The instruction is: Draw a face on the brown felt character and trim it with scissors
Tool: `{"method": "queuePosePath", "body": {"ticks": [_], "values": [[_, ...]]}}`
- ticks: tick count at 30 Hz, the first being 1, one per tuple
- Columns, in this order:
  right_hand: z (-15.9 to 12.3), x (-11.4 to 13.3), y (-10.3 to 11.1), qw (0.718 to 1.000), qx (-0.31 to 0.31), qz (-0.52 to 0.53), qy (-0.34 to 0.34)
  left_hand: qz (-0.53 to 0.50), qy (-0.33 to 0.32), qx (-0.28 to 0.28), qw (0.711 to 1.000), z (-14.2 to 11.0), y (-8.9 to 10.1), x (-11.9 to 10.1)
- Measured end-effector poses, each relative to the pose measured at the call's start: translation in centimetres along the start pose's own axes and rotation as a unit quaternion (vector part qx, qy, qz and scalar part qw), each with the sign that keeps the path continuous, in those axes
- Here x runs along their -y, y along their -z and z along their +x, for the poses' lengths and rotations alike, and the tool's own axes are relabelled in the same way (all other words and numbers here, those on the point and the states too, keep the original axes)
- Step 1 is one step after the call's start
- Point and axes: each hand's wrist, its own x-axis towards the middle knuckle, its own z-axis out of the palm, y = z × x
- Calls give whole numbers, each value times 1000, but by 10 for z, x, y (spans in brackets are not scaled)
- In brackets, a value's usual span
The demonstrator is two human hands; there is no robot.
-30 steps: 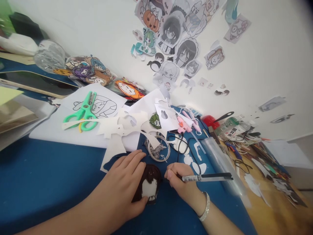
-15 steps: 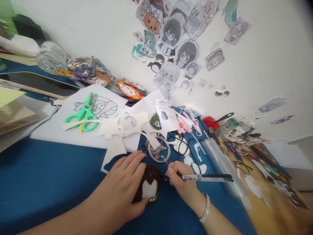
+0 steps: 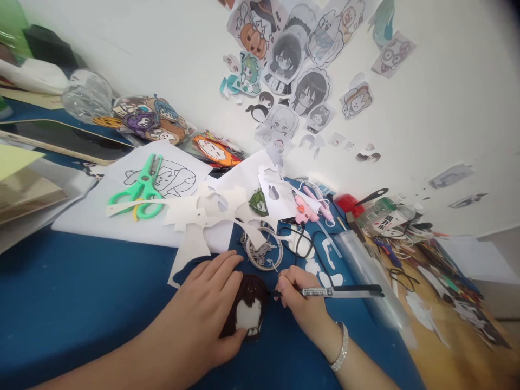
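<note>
A small dark brown and white doll-like figure [image 3: 248, 313] lies on the blue tabletop. My left hand [image 3: 207, 309] steadies it, fingers laid along its left and upper side and the thumb on its lower white part, so its left part is hidden. Between the thumb and fingers of my right hand [image 3: 300, 298] is a black pen [image 3: 345, 291] with a white barcode label. Its tip points left at the figure's right edge; whether it touches cannot be made out. A sparkling bracelet [image 3: 340, 345] circles my right wrist.
Green scissors [image 3: 144, 187] rest on white paper [image 3: 89, 216] with a line drawing. Cut paper scraps [image 3: 187, 216], a tape roll [image 3: 264, 249] and a pink glue gun [image 3: 304, 210] lie beyond my hands. Clear film [image 3: 377, 287] is at the right.
The pen's rear end has shifted slightly left, and the pen tip stays beside the figure's right edge. My left hand keeps its place.
</note>
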Motion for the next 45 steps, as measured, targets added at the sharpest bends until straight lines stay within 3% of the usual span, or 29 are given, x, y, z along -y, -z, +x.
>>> {"method": "queuePosePath", "body": {"ticks": [11, 19, 22, 27, 33, 38, 45], "values": [[-2, -2, 1, 1000, 3, 20, -1, 0, 5, 17, 1000, -2, 0, 0], [-3, -10, 5, 983, -62, 163, -48, -31, -25, 160, 986, 5, 27, 12], [-3, -8, 7, 982, -49, 182, -15, -29, -22, 151, 988, 6, 30, 16], [-3, 0, 5, 983, -11, 181, 7, -38, -44, 106, 993, 7, 14, 15], [-2, 11, -2, 995, 11, 37, 94, -37, -60, 91, 993, 5, -1, 13], [0, 19, -6, 990, 24, -18, 139, 5, -34, 73, 997, 3, 1, 8], [1, 18, -10, 989, 45, -5, 140, 5, -31, 60, 998, 4, 4, 4]]}}
